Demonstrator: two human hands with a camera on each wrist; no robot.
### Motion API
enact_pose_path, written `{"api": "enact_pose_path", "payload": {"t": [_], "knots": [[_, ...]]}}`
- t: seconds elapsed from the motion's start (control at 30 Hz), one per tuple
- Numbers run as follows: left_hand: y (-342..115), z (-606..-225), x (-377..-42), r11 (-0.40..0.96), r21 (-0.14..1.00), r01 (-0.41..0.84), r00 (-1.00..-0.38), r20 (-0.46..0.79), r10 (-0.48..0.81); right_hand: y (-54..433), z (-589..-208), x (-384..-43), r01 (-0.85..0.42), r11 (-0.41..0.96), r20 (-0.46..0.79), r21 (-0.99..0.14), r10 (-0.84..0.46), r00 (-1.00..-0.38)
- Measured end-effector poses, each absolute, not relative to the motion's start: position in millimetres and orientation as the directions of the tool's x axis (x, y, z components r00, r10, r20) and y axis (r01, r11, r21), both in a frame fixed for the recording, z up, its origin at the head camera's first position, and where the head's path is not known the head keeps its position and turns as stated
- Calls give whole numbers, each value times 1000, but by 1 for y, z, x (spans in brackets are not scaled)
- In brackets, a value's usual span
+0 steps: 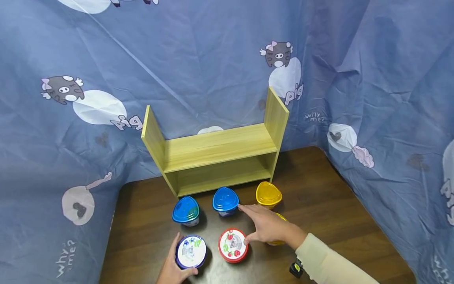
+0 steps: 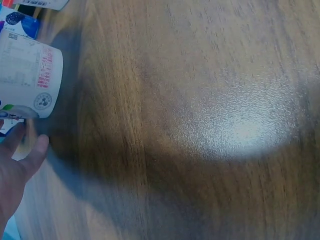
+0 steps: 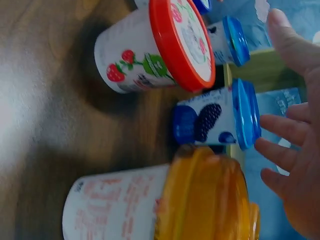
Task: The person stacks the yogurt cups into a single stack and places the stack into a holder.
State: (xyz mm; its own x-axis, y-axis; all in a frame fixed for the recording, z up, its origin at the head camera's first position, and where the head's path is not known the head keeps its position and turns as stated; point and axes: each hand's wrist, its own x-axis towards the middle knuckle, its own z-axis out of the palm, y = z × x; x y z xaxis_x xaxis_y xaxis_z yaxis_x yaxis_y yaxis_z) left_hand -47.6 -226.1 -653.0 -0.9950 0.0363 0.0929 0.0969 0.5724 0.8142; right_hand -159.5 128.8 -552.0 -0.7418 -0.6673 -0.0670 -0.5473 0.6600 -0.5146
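In the head view, a round cup with a blueberry-printed lid (image 1: pixel 191 251) stands at the front left of the table. My left hand (image 1: pixel 176 263) curves loosely about its left and near sides; in the left wrist view the thumb tip shows slightly apart from the white cup wall (image 2: pixel 30 75). A red-rimmed strawberry cup (image 1: pixel 233 245) stands upright to its right. My right hand (image 1: pixel 264 224) spreads above and beside it, thumb at the lid's right edge and fingertips near a blue-lidded cup (image 1: pixel 225 199). In the right wrist view its fingers (image 3: pixel 285 130) are spread, holding nothing.
A two-level wooden shelf (image 1: pixel 220 148) stands at the back of the table (image 1: pixel 142 221). Another blue-lidded cup (image 1: pixel 186 210) is at its left front, a yellow-lidded cup (image 1: pixel 268 193) at its right front. A second yellow-lidded cup (image 1: pixel 276 243) is partly under my right hand. Printed cloth hangs around.
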Motion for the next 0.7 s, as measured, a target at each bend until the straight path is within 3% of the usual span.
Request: {"api": "enact_pose_path", "payload": {"t": [0.3,0.7], "knots": [[-224,-657,-45,606,795,13,-1000,5,15,111,-566,-146,-647,662,-118,-378,-728,-675],[-217,-664,-44,571,820,-38,-999,-16,-44,102,-578,-142,-665,685,-148,-299,-722,-676]]}}
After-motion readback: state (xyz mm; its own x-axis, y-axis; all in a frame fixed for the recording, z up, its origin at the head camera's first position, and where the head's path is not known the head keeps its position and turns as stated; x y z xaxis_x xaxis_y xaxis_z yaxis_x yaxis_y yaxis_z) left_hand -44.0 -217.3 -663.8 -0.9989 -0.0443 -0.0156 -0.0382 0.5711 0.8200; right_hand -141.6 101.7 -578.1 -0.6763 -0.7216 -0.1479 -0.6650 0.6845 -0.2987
